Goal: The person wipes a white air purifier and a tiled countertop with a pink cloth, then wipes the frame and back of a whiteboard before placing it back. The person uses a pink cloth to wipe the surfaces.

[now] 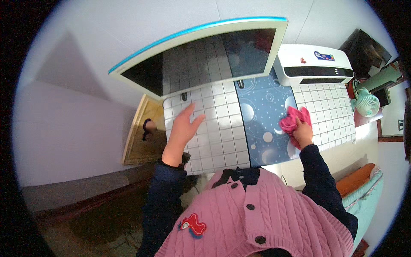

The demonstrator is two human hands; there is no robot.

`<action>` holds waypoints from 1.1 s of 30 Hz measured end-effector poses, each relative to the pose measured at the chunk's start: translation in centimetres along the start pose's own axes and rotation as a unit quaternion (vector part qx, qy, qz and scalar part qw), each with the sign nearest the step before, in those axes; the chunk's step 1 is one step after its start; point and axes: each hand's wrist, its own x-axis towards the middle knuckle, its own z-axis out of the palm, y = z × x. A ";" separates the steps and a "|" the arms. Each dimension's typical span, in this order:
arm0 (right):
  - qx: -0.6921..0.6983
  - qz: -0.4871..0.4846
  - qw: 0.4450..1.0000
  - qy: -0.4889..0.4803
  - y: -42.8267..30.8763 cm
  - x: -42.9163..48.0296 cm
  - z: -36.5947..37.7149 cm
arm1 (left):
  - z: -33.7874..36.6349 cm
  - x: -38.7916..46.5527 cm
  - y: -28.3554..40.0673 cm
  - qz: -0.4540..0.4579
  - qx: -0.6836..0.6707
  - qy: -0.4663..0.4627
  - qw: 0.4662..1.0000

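My right hand (303, 133) presses a crumpled pink cloth (292, 121) onto the tabletop, at the right edge of a blue mat (261, 122) printed with planets and stars. Part of the cloth reaches over the white checked cover (330, 112) beside the mat. On the left, my left hand (186, 124) has its thumb and fingers apart and holds nothing. It is over or on the white checked cover (221, 128); contact cannot be told. A monitor (205, 61) with a dark, reflective screen and a pale frame stands behind both hands.
A white appliance (316, 66) with a black front strip stands at the back right. Further right are a green fan (367, 102) and a dark screen (369, 53). A framed picture (131, 141) leans by the left wall. An orange roll (354, 180) lies at lower right.
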 end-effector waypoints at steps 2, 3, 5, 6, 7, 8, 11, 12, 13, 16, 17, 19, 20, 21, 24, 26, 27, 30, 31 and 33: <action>0.068 0.031 0.997 -0.007 2.9 1.2 -0.5 | -2.0 2.2 3.9 0.082 -0.067 0.115 0.988; 0.101 0.054 0.993 -0.033 3.4 2.1 -1.0 | -2.9 2.8 5.5 0.086 -0.063 0.131 0.986; 0.296 0.008 0.952 -0.071 3.3 3.2 -3.0 | -4.3 3.9 8.4 0.125 -0.070 0.172 0.975; 0.461 -0.010 0.882 -0.099 2.6 3.3 -4.4 | -4.5 4.3 9.6 0.128 -0.057 0.167 0.976; 0.588 0.004 0.800 -0.119 1.5 2.9 -6.2 | -4.2 4.5 10.8 0.120 -0.094 0.132 0.979; 0.660 -0.057 0.736 -0.137 0.3 2.2 -8.4 | -3.5 4.5 12.0 0.111 -0.131 0.095 0.981; 0.748 -0.175 0.623 -0.148 -5.3 0.4 -14.9 | -0.4 4.6 15.3 0.081 -0.274 -0.008 0.958; 0.765 -0.162 0.601 -0.166 -7.0 -0.4 -16.8 | 0.7 4.7 16.3 0.070 -0.328 -0.042 0.941; 0.780 -0.183 0.571 -0.179 -8.7 -1.1 -18.5 | 1.4 5.0 17.1 0.085 -0.381 -0.050 0.919; 0.795 -0.233 0.535 -0.168 -13.8 -3.5 -20.8 | 1.9 6.1 18.4 0.076 -0.509 -0.055 0.856; 0.795 -0.240 0.535 -0.157 -15.1 -4.2 -21.2 | 1.5 6.3 18.3 0.041 -0.517 -0.076 0.852; 0.685 -0.250 0.675 -0.110 -16.8 -5.3 -21.7 | 0.3 6.4 17.7 0.016 -0.553 -0.115 0.825; 0.640 -0.297 0.705 -0.071 -17.7 -5.4 -21.8 | -0.2 5.9 17.3 0.050 -0.531 -0.062 0.844; 0.600 -0.308 0.737 -0.049 -18.4 -5.5 -22.0 | -0.9 5.7 16.9 0.049 -0.533 -0.022 0.844; 0.608 -0.268 0.747 0.027 -18.5 -5.8 -23.1 | -4.0 4.7 15.2 0.068 -0.553 0.066 0.828; 0.634 -0.170 0.754 0.028 -17.6 -5.8 -24.5 | -6.6 3.9 14.3 0.116 -0.585 0.124 0.793; 0.637 -0.163 0.752 0.040 -17.2 -6.0 -25.1 | -7.7 3.5 14.1 0.134 -0.601 0.151 0.773; 0.730 -0.226 0.644 0.044 -16.4 -6.5 -26.8 | -10.3 2.7 13.8 0.152 -0.610 0.199 0.752; 0.714 -0.219 0.661 0.068 -16.3 -6.6 -27.3 | -10.9 2.5 13.6 0.143 -0.592 0.204 0.766; 0.635 -0.223 0.724 0.154 -16.1 -6.4 -28.3 | -11.9 2.3 13.3 0.174 -0.556 0.210 0.785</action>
